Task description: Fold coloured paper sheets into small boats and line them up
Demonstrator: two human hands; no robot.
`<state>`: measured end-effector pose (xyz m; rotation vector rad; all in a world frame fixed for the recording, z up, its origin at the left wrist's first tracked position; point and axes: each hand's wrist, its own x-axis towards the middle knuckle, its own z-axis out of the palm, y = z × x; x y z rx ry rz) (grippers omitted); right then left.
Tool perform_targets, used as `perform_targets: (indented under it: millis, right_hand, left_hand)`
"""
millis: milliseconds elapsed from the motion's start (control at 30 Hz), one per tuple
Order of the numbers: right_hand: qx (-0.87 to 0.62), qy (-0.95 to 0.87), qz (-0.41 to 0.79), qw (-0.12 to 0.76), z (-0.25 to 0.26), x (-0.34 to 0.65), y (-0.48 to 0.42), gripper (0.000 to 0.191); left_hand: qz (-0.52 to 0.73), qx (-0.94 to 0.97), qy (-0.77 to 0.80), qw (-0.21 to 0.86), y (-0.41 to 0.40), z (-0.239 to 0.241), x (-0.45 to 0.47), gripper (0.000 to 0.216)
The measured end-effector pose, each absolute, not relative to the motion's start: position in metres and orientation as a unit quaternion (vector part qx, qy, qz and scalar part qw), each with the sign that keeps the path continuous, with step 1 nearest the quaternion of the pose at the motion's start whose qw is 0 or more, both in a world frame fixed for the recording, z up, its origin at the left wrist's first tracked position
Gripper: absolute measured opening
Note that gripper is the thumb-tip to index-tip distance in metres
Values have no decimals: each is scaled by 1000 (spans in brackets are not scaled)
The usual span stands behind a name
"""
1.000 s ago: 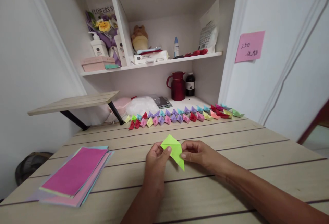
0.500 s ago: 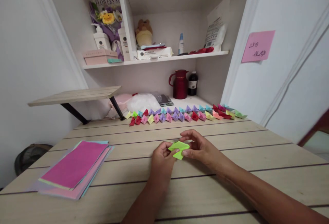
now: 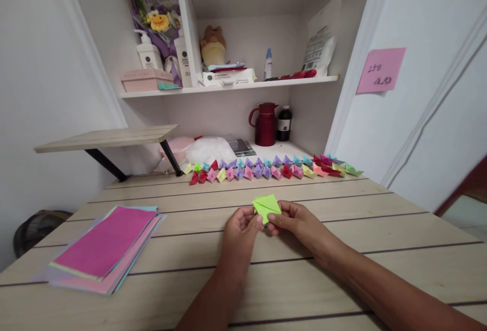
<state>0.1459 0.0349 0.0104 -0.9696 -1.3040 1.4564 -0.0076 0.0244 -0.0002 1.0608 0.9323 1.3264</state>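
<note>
A bright green folded paper (image 3: 268, 205), now a flattish square with a slanting fold line across it, is held up between both hands above the table. My left hand (image 3: 242, 227) is closed on its lower left edge, thumb on the near side. From the right, my right hand (image 3: 294, 219) pinches the lower right edge, with its thumb on the front and the fingers behind. Beyond the hands, two rows of small folded paper boats (image 3: 267, 172) in many colours run along the back of the table.
A stack of coloured paper sheets (image 3: 104, 242), magenta on top, lies at the left on the slatted wooden table (image 3: 182, 270). A small raised wooden shelf (image 3: 110, 137) stands at the back left. Behind the boats are a dark red jug (image 3: 265, 125) and a dark bottle (image 3: 284, 124).
The green paper has gone from an opened, pointed shape to a flatter square. My right fingers, raised and spread before, have closed on its right edge.
</note>
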Motion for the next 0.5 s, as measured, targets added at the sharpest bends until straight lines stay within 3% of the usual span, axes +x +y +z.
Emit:
perform_targets:
  millis: [133, 233, 333, 400, 500]
  right_hand:
    - [-369, -560, 598, 439, 8, 145, 35, 35]
    - [-384, -570, 545, 480, 3, 146, 37, 38]
    - [-438, -613, 422, 505, 3, 151, 39, 38]
    - [-466, -652, 344, 489, 7, 154, 38, 27]
    - [-461, -677, 305, 486, 12, 155, 34, 27]
  left_hand:
    - [564, 449, 413, 556, 28, -1, -7, 18]
    - [567, 468, 438, 518, 30, -1, -6, 12]
    - [571, 547, 462, 401, 28, 1, -5, 7]
    - [573, 608, 455, 310, 25, 4, -5, 7]
    - [576, 653, 428, 242, 21, 8, -6, 10]
